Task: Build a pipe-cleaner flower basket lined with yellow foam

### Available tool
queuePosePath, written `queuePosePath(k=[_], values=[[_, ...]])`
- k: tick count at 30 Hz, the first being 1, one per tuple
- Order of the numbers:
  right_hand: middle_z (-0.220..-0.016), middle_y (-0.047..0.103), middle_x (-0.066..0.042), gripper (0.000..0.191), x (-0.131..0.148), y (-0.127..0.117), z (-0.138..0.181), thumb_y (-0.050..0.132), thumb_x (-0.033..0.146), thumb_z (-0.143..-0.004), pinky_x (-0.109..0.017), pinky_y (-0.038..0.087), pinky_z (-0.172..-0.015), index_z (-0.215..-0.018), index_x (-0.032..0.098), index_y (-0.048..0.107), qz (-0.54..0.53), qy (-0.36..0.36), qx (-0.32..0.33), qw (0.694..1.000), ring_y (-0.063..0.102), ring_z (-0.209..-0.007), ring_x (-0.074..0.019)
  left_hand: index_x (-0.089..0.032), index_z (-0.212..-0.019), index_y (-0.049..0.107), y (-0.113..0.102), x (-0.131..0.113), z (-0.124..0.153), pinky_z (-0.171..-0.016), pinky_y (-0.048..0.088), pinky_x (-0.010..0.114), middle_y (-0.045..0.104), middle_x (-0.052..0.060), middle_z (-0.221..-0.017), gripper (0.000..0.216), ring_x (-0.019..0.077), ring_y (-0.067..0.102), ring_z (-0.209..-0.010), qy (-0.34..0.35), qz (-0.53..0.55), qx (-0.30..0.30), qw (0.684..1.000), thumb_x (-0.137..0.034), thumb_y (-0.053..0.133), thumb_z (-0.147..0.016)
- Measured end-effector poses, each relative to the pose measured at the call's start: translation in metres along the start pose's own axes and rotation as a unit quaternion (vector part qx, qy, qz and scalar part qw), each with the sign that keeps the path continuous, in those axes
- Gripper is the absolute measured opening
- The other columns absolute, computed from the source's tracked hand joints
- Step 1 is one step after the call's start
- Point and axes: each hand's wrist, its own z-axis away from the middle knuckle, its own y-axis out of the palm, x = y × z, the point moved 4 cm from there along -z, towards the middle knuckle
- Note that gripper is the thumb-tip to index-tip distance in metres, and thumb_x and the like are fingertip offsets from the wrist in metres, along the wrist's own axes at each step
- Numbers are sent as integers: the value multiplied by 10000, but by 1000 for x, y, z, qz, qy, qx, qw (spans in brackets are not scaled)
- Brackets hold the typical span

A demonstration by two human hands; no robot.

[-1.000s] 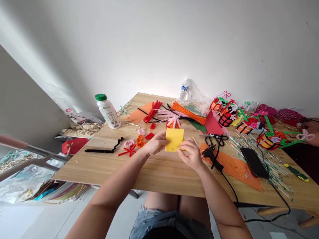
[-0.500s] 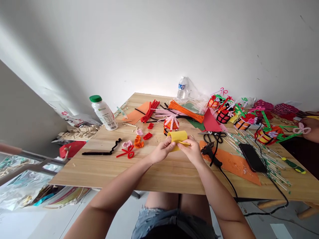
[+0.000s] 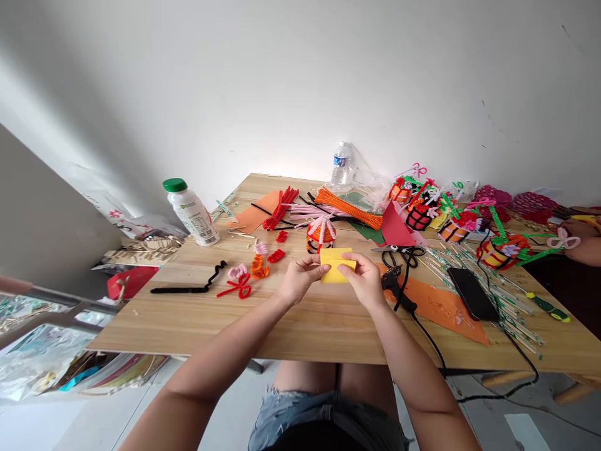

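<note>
Over the middle of the table I hold a piece of yellow paper (image 3: 337,273), folded over on itself, between both hands. My left hand (image 3: 300,279) pinches its left edge, thumb in front. My right hand (image 3: 366,279) grips the right edge the same way. Just behind the paper stands a small orange basket-like piece (image 3: 321,233) with pale pink pipe cleaners over its top. To the left lie curled pipe cleaners: orange (image 3: 259,267), pink (image 3: 237,271) and a red bow-shaped one (image 3: 240,286).
A glue gun (image 3: 397,288), scissors (image 3: 399,255) and a phone (image 3: 472,294) lie at right. Pipe-cleaner bundles (image 3: 350,208) and finished flower baskets (image 3: 457,228) are at the back. A white bottle (image 3: 192,213) stands left. Another person's hand (image 3: 582,241) shows far right.
The yellow paper went from a loose rolled loop to a flatter fold facing me. My hands moved slightly apart along its edges.
</note>
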Motion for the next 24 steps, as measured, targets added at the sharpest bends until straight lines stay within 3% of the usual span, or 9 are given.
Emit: queuePosePath(k=[8, 13, 17, 19, 21, 24], values=[[-1019, 687, -61, 404, 1, -1, 2, 774, 377, -700, -338, 568, -772, -1058, 239, 648, -8, -70, 12, 997, 658, -910, -215, -156, -654, 732, -3, 1, -5, -662, 471, 247, 695, 16, -708, 277, 109, 590, -653, 36, 5, 25, 999, -368, 874, -547], [-904, 670, -27, 654, 14, -3, 4, 774, 331, -723, -334, 543, -786, -1307, 263, 488, -36, -112, 17, 993, 643, -856, -184, -157, -611, 724, -6, -4, -7, -570, 424, 237, 658, 10, -652, 256, 91, 545, -584, 32, 44, 58, 997, -340, 886, -535], [-843, 657, -19, 417, 22, -20, 3, 682, 396, -805, -372, 499, -883, -1182, 249, 581, -44, -174, -92, 980, 622, -848, -173, -194, -662, 715, -17, -10, -12, -564, 427, 262, 623, -2, -624, 321, 106, 535, -582, 1, 122, 79, 989, -369, 907, -473], [-915, 670, -45, 329, 18, -24, 0, 677, 436, -797, -378, 495, -886, -1055, 235, 642, -34, -148, -130, 980, 620, -882, -185, -207, -625, 680, -22, -11, -16, -560, 419, 274, 605, 7, -648, 343, 117, 523, -607, 12, 123, 106, 987, -449, 882, -490], [-958, 685, -63, 328, 9, -18, -3, 719, 469, -746, -375, 511, -846, -956, 219, 680, -27, -77, -84, 993, 627, -861, -193, -211, -550, 622, -26, -7, -17, -525, 391, 285, 545, 15, -586, 428, 121, 481, -560, 30, 78, 141, 986, -610, 773, -579], [-991, 706, -75, 404, -2, 6, 0, 726, 539, -717, -371, 529, -801, -949, 208, 710, -71, 24, 94, 993, 644, -825, -189, -209, -475, 556, -30, 3, -12, -483, 373, 307, 470, 28, -480, 570, 131, 440, -474, 49, -16, 167, 985, -739, 584, -681]])
